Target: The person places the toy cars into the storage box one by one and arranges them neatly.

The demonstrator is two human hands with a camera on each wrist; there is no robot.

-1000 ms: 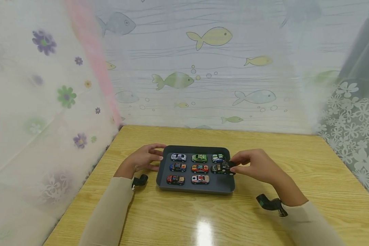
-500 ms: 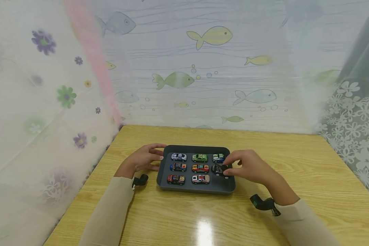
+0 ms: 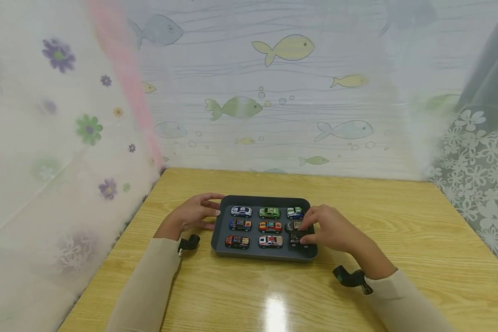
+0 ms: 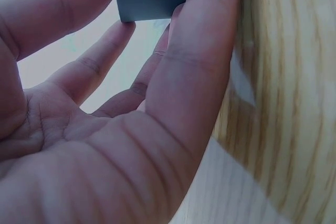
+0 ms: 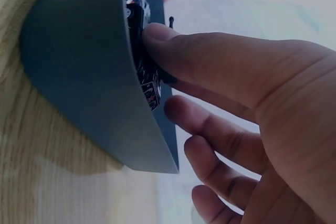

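Note:
A grey tray point(image 3: 265, 254) on the table holds rows of small toy cars, among them a white one point(image 3: 241, 211), a green one point(image 3: 269, 212) and a red-yellow one point(image 3: 270, 227). My left hand point(image 3: 195, 212) holds the tray's left end, its fingers spread around the wall. Over the tray's front right corner my right hand point(image 3: 334, 228) pinches a black toy car point(image 3: 299, 240) between thumb and forefinger. In the right wrist view the black car point(image 5: 137, 51) shows just behind the tray wall point(image 5: 79, 51), partly covered by the thumb. The other fingers curl loosely outside the wall.
The wooden table point(image 3: 216, 295) extends around the tray. A fish-printed curtain point(image 3: 232, 138) hangs behind its far edge, and a flowered sheet point(image 3: 66, 184) borders the left side. Small black cameras point(image 3: 348, 276) sit at both wrists.
My right hand has moved left and toward me, bringing the black toy car from the tray's right edge to the front right corner. The left hand and tray stay put.

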